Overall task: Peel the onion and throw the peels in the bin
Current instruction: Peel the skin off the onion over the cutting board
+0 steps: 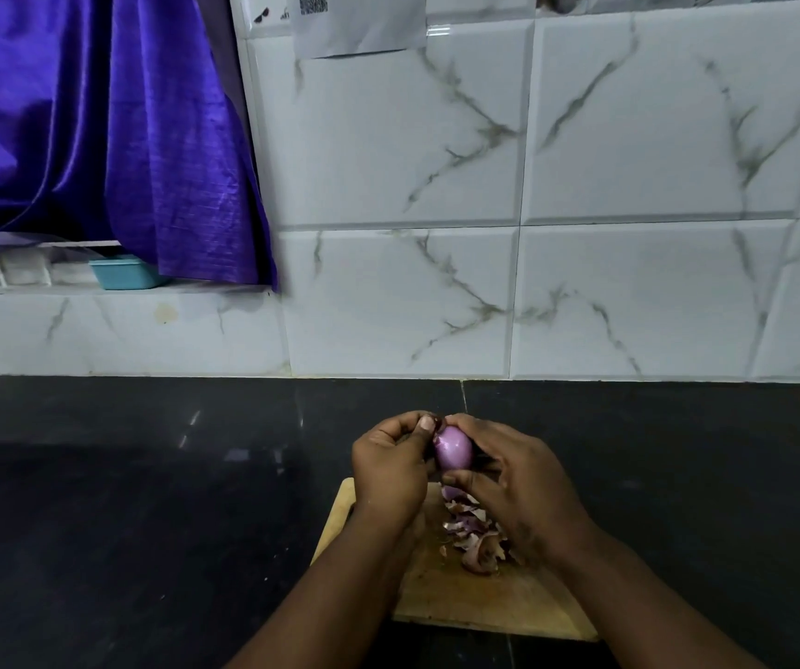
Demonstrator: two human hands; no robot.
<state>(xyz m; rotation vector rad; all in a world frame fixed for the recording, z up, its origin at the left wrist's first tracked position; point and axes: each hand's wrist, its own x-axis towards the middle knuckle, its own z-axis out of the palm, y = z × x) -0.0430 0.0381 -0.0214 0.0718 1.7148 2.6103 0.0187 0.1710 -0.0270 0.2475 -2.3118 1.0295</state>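
While the onion is held: the onion [453, 449] is off the counter [147, 499], in both hands just above the far edge of the cutting board [484, 601]; most of its face shows smooth, pale purple.
Left hand: the left hand [390, 468] has its fingers curled in, thumb and fingertips pinching the dark scrap at the onion's top end.
Right hand: the right hand [518, 485] is wrapped round the onion's right side, with the thumb under it.
Peels: a loose heap of peels [472, 533] lies on the far half of the board, partly under the right hand.
Risk, slip: the bare flesh looks slick, so a hard tug on the tip could squirt the onion out of the right hand and onto the counter.
Risk, tear: the scrap may snap short, leaving dry skin at the end.
Risk, scatter: the peels are light, and a sweep of a wrist could push them over the board's edge.
Risk, carry: gathered in one handful, bits would likely drop on the way to the bin.
Bin: not in view.
Teal tub: the teal tub [123, 275] stands on the ledge above the counter's far left, half under a purple curtain [98, 113]; its contents cannot be seen.
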